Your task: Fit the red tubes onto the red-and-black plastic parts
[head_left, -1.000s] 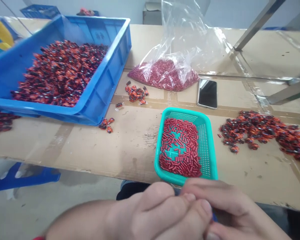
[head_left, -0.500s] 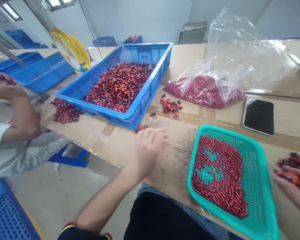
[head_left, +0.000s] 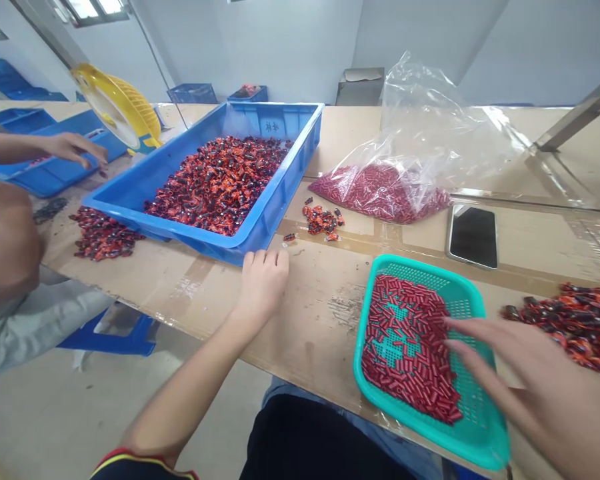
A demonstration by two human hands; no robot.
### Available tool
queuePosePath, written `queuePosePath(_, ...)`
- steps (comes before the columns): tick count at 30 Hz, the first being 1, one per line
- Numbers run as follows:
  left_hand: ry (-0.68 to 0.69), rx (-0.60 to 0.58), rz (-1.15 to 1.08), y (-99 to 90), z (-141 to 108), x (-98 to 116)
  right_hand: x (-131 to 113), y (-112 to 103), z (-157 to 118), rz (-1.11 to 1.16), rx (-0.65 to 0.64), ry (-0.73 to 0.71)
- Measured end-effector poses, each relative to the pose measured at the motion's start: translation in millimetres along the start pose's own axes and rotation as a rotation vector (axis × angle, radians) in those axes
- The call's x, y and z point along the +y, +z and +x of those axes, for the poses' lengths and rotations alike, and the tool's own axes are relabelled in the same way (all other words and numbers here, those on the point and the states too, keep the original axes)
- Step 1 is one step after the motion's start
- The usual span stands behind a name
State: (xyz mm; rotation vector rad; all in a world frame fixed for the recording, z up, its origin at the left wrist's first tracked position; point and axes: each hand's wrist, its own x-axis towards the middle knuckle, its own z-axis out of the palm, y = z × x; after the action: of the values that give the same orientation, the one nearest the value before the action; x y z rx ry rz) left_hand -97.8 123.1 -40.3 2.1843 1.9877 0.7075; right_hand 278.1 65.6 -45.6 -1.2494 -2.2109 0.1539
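My left hand point(head_left: 265, 283) rests on the table by the near corner of the blue crate point(head_left: 260, 233), its fingers curled under. Whatever they hold, if anything, is hidden. My right hand point(head_left: 545, 380) reaches over the right rim of the green basket point(head_left: 367, 320), thumb and forefinger apart and nothing visible between them. The fingertips are close to the short dark red tubes point(head_left: 405, 367) inside; whether they touch cannot be made out. Small red-and-black pieces point(head_left: 225, 180) fill much of the crate. A pile of similar pieces point(head_left: 575, 327) lies right of the basket, partly behind my right hand.
A clear bag of red tubes point(head_left: 380, 190) and a phone point(head_left: 474, 237) lie behind the basket. A few loose pieces point(head_left: 323, 220) are near the bag. At left are a yellow fan point(head_left: 115, 103), another pile point(head_left: 103, 237) and a co-worker's hands point(head_left: 73, 147).
My right hand has left the pile at the right and moved left over the basket. My left hand has shifted left to the crate's corner, covering pieces seen there before. The view has turned somewhat right.
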Motion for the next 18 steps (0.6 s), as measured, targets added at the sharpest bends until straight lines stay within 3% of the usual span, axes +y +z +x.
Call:
queuePosePath(3,0.079,0.011,-0.262,-3.0,-9.4,12.2,-30.0,29.3,11.4,-0.156,-0.157,-0.220)
queuePosePath(6,0.162,-0.003,-0.556,-9.6,-27.9,33.0,-38.4,49.9,15.8,-0.248,-0.229,-0.188)
queuePosePath(9,0.169,-0.038,-0.797,-14.8,-44.8,53.9,-38.8,52.0,17.6,-0.292,-0.288,-0.135)
queuePosePath(13,0.045,-0.107,-1.231,-15.1,-55.2,73.0,-44.0,44.3,22.1,-0.356,-0.321,-0.128)
queuePosePath(18,0.080,-0.036,-1.189,-15.2,-65.7,85.4,-48.3,45.3,23.5,-0.417,-0.311,-0.095)
